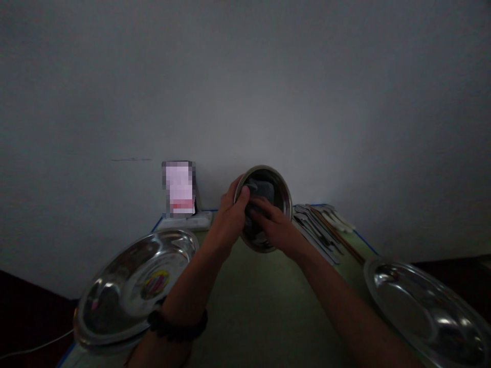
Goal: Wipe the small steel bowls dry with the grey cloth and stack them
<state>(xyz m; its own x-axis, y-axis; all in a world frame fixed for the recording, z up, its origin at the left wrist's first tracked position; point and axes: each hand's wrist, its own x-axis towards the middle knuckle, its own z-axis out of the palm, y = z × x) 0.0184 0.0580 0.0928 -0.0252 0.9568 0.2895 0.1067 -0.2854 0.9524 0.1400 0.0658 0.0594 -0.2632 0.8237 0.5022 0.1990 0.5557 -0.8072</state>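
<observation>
My left hand (229, 217) grips the left rim of a small steel bowl (282, 191), which is held up and tilted with its opening toward me. My right hand (276, 227) is inside the bowl, fingers closed on a dark grey cloth (261, 190) pressed against the bowl's inner wall. A dark bead bracelet (177, 327) sits on my left wrist.
A large oval steel tray (115, 301) lies at the left, and another steel tray (425, 306) at the right. Several utensils and chopsticks (324, 227) lie at the back right. A small blurred card (179, 189) stands against the wall. The table (253, 306) is pale green.
</observation>
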